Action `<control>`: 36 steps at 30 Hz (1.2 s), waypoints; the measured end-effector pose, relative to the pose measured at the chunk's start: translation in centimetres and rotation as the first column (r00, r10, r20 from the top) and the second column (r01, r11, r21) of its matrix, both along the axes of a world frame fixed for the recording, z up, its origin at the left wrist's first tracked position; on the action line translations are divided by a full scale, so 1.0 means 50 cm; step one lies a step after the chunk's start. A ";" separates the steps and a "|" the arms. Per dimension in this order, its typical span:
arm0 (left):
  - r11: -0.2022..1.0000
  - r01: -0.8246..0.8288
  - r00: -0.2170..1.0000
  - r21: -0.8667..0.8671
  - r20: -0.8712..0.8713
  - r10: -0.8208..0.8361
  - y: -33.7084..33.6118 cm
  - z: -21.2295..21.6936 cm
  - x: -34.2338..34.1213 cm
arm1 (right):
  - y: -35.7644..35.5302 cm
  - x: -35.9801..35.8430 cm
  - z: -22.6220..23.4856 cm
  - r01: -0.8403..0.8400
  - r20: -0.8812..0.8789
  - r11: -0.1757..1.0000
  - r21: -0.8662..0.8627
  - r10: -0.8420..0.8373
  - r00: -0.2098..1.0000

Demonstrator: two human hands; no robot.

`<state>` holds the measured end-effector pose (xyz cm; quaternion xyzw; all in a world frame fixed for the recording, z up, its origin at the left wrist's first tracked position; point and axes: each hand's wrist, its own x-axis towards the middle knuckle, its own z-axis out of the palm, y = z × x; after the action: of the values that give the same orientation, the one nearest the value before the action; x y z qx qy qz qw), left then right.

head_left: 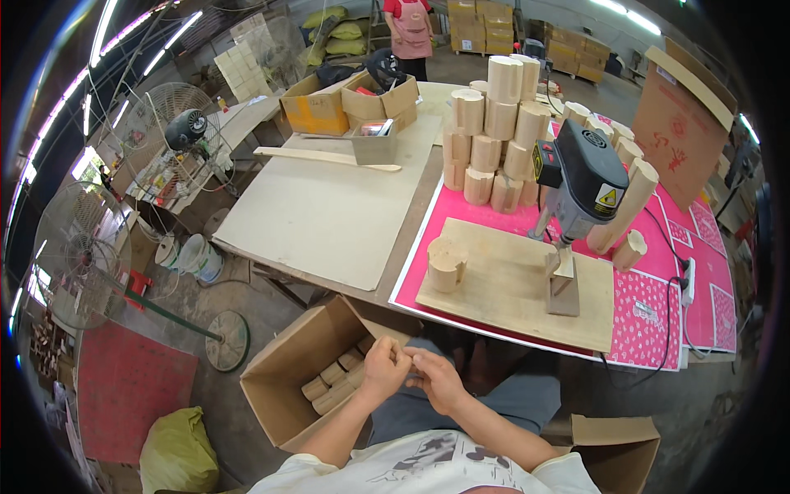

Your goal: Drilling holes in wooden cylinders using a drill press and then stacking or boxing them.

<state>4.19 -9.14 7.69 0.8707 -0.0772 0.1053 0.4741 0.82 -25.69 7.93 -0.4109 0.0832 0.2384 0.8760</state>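
My left hand point(385, 367) and my right hand point(436, 379) meet over my lap, fingertips touching; I cannot make out anything held between them. Just left of them an open cardboard box point(288, 362) on the floor holds several pale wooden blocks point(333, 383). Ahead, a wooden board point(510, 288) lies on a pink-covered table point(658, 321), with one rounded wooden block point(446, 263) on its left part. A small drill press point(580, 177) stands over the board with a wooden jig point(564, 284) under it.
A tall stack of wooden blocks point(494, 132) rises behind the board. Beige sheets point(329, 206) cover the table to the left, with cardboard boxes point(346, 103) at the far end. Standing fans point(82, 255) are at left. A person in a red apron point(410, 29) stands far back. Another box point(617, 449) sits at lower right.
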 end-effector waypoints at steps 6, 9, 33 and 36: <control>0.999 0.013 1.000 -0.032 0.007 -0.013 0.000 -0.002 0.000 | -0.001 -0.001 -0.004 -0.007 -0.004 1.000 0.003 0.007 1.000; 1.000 0.011 1.000 -0.017 0.027 -0.010 -0.001 0.000 -0.002 | -0.002 -0.001 -0.006 -0.005 0.005 1.000 0.010 0.005 1.000; 0.994 -0.014 0.997 -0.110 -0.082 0.005 -0.006 0.016 -0.017 | 0.002 -0.011 -0.008 0.002 -0.023 1.000 -0.012 -0.002 1.000; 0.991 -0.030 0.995 -0.127 -0.102 0.017 -0.006 0.013 -0.016 | 0.004 -0.012 -0.007 -0.006 -0.021 0.999 -0.037 0.006 1.000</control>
<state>3.41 -9.46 8.33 0.8434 -0.0360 0.0718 0.5312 0.24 -25.47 7.59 -0.4245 0.0956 0.2439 0.8667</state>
